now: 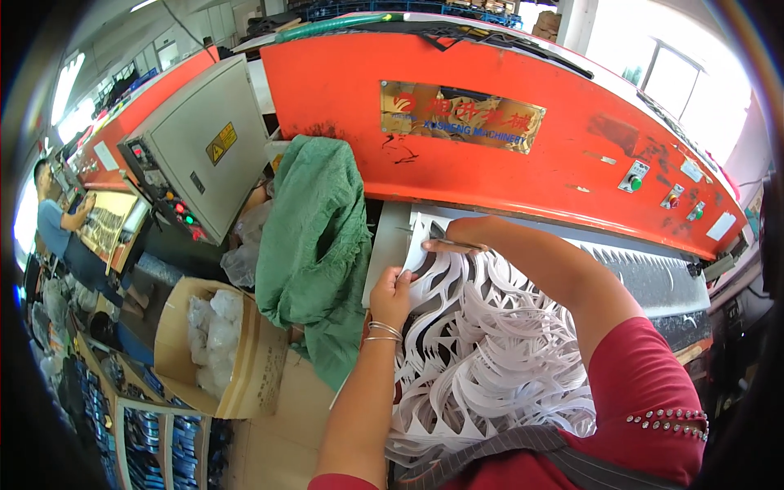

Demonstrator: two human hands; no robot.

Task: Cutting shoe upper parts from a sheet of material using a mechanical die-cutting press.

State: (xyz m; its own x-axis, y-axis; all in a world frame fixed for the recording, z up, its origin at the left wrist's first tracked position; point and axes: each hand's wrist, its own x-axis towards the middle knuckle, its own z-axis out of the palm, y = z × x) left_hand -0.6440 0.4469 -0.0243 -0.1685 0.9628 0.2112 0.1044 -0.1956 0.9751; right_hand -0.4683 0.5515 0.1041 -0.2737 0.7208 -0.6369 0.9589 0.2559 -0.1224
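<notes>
A white die-cut sheet (419,235) with curved openings lies at the front of the orange machine. My left hand (392,296), with bracelets at its wrist, pinches the left edge of this sheet between thumb and fingers. Just beyond it, my right hand (454,237) reaches in from the right, its fingers closed at the sheet's upper part. A thin, dark, narrow thing runs along the right fingers; its kind cannot be made out. Below both hands hangs a thick heap of white cut-out scrap webbing (498,351), reaching down toward my body.
The orange machine (327,82) spans the far side, with buttons at right. Left of my hands hangs green woven sacking (314,229). A cardboard box (261,359) of clear plastic stands lower left, by a grey control cabinet (204,147). Another person (61,216) works far left.
</notes>
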